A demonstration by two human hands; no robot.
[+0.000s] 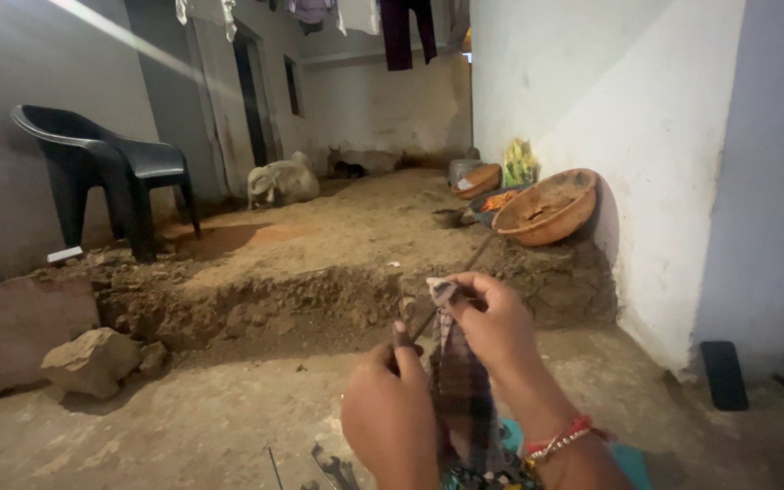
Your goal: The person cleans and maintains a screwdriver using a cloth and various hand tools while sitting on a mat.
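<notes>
The person's right hand (pixel 492 327) pinches the top corner of a dark checked cloth (pixel 461 390) between thumb and fingertips, holding it up so the strip hangs down toward the lap, while the left hand (pixel 390 413) is curled shut around the lower end of a thin dark rod (pixel 451 290) that slants up past the cloth's top edge — whether it is a needle, a stick or a wire cannot be told. The cloth looks soft, woven and limp, with a frayed pale corner at the pinch; held by so little fabric it could slip free and drop onto the dusty concrete floor (pixel 183 426). The rod's tip lies close to the right fingers, so a jerk could prick them or snag the weave. On the floor near its lower edge lie small metal tools (pixel 333 470), dull and angular, easily knocked by a knee. Beyond, a raw trench of crumbly brown earth (pixel 256 308) crosses the yard, with a rough pale stone (pixel 93 361) at its left end. A smooth black plastic chair (pixel 106 172) stands on packed dirt, and a round, shallow clay-coloured basin (pixel 546 207) leans against the white wall.
</notes>
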